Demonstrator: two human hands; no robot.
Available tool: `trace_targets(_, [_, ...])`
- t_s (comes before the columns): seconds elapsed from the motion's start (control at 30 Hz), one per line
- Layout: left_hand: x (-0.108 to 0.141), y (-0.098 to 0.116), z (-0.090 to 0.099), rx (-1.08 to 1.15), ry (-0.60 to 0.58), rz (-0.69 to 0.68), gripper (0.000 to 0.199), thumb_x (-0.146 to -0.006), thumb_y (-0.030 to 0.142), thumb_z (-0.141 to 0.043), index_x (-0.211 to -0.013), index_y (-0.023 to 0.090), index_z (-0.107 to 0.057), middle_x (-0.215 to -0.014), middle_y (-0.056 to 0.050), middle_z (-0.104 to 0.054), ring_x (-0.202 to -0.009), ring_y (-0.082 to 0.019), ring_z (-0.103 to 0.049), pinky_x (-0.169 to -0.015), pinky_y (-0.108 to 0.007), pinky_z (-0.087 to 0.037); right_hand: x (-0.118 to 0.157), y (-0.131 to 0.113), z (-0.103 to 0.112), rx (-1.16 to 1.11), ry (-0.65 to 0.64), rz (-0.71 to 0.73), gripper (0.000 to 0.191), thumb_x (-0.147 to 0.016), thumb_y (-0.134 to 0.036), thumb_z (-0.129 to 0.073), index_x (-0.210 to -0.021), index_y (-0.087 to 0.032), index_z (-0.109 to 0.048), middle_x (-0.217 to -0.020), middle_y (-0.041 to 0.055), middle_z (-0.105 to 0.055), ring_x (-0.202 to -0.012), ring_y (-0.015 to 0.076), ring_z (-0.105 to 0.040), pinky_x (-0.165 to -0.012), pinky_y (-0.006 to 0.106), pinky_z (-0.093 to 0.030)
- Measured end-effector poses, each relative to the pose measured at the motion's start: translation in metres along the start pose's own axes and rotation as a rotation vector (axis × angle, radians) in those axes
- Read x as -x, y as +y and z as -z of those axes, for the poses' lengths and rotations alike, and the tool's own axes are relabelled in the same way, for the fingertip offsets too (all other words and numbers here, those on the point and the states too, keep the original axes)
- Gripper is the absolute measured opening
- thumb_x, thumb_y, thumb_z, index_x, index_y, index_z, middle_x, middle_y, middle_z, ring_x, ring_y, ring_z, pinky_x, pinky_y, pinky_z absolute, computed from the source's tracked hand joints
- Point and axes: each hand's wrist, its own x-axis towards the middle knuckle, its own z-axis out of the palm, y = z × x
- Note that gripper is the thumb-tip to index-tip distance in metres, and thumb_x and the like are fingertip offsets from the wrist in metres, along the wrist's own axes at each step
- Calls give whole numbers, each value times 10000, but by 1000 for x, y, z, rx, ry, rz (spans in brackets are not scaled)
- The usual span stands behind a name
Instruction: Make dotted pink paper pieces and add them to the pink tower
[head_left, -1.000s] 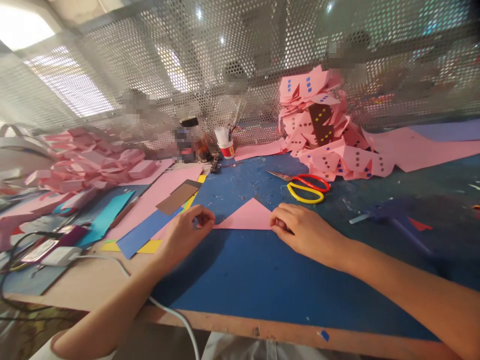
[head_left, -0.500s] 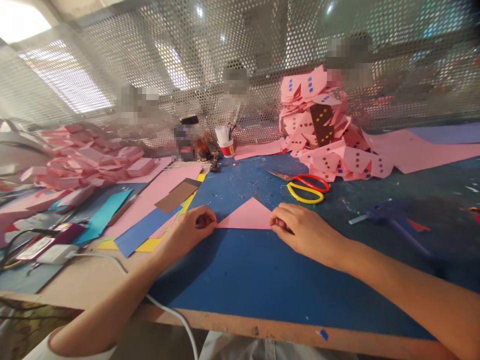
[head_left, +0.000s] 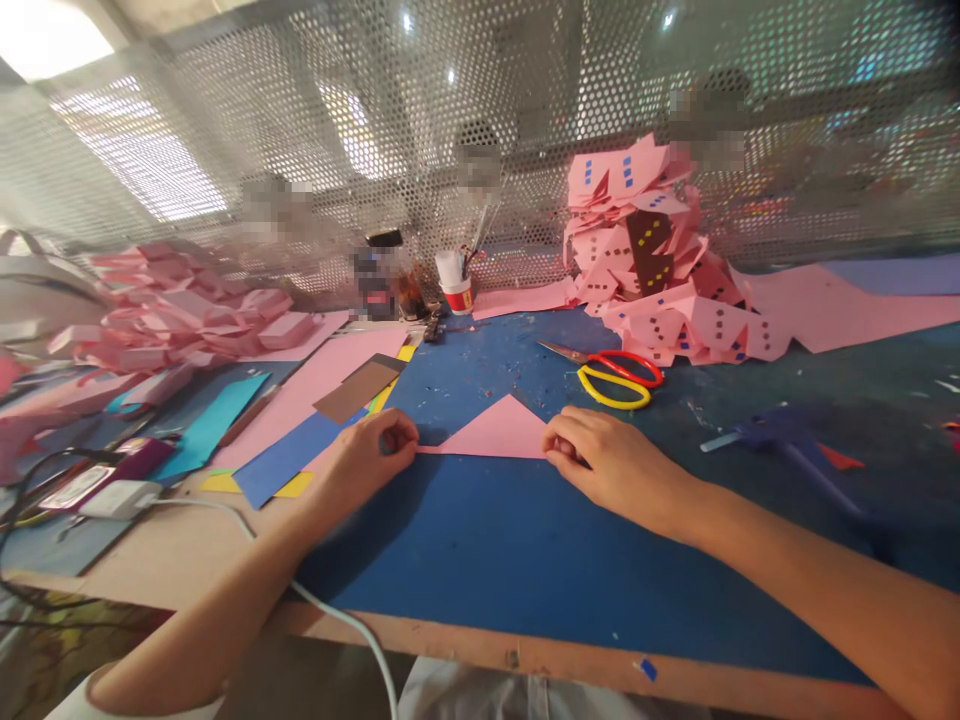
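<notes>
A pink paper piece [head_left: 501, 430] with a triangular peak lies on the blue table mat [head_left: 480, 540], its long straight edge toward me. Its left end, a narrow strip, is pinched between the thumb and fingers of my left hand [head_left: 375, 445]. My right hand [head_left: 600, 455] has its fingers closed on the right end of the same paper, hiding that corner. Scissors [head_left: 616, 380] with one red and one yellow handle lie just behind my right hand.
Coloured paper sheets [head_left: 281, 455] lie at the left beside a white cable [head_left: 337, 620]. Pink paper piles [head_left: 667, 260] stand at the back. A glue gun [head_left: 795, 450] lies right, and a cup [head_left: 456, 285] stands near the perforated screen [head_left: 525, 110].
My left hand has moved slightly left, and more of the strip at the paper's left end now shows. My right hand keeps its place on the paper. The view has shifted slightly.
</notes>
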Motion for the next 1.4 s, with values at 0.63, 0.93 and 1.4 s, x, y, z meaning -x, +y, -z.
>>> trace_targets(0.63, [11,59,-12,41,-183,-116,214,-890,380,-571,-968,281,-745,-985,-18,-725,-847,-209,-644,-708,-287,-452,-2,-4,1,19,23,-11,56,-919,-161,-620,-875,-196,-612,-919,19,-600,-904,175,-569,-825,309,-443])
trace_targets(0.93, [18,65,-14,155,-191,-33,256,-866,475,-597,-994,342,-775,-975,6,-776,-762,-217,-664,-660,-305,-471,-1,-5,1,-60,50,-63,104,-932,-162,-603,-837,-202,-589,-876,4,-612,-853,158,-570,-789,301,-426])
trace_targets(1.4, [-6,96,-27,772,-133,141,312,-815,489,-682,-926,214,-779,-819,-28,-765,-783,-216,-662,-727,-312,-511,-3,-13,7,-451,151,-190,107,-963,-264,-585,-878,-201,-596,-884,-2,-599,-813,138,-582,-766,263,-459])
